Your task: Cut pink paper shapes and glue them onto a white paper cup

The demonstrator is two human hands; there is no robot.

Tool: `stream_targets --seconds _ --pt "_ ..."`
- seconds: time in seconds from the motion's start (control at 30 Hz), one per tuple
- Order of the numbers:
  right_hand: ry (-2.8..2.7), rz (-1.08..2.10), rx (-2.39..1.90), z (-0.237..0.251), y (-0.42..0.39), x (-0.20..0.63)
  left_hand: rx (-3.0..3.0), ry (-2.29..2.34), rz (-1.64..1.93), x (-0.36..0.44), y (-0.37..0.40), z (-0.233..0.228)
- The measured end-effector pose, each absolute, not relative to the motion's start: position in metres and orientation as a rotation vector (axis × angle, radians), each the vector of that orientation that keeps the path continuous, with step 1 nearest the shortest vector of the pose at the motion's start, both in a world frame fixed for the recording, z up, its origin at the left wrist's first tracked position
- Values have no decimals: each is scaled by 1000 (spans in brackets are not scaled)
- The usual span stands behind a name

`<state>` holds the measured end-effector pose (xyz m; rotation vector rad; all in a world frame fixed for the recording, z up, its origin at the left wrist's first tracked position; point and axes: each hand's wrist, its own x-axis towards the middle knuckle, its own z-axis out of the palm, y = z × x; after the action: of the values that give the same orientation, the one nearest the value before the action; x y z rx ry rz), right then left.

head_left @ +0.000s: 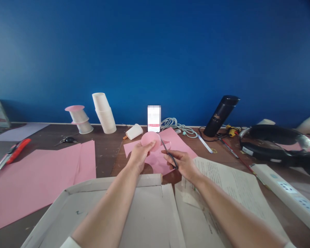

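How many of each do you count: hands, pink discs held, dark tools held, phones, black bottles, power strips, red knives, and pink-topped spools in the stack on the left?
Left hand and right hand: 2
Pink disc: 1
Dark tool: 1
Phone: 1
Black bottle: 1
Power strip: 1
Red knife: 1
Pink-topped spools: 2
Total: 10

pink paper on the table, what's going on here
A person's left hand holds a flat, round pink paper disc. The right hand holds slim scissors with dark handles, their blades close to the disc's right edge. Beneath lies a cut pink paper sheet. Behind, a phone with a lit white screen stands upright, and a white paper cup lies on its side.
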<state>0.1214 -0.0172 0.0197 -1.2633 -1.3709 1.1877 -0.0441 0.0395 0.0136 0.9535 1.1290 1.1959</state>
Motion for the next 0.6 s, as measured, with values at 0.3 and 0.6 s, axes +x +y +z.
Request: stream_targets --seconds 0.3,0.6 --pt "-1357 1185 -1252 21 -18 119 931 1134 1203 -44 40 14" --pt "-1358 1209 -1241 24 -20 118 922 1123 1197 -44 39 14"
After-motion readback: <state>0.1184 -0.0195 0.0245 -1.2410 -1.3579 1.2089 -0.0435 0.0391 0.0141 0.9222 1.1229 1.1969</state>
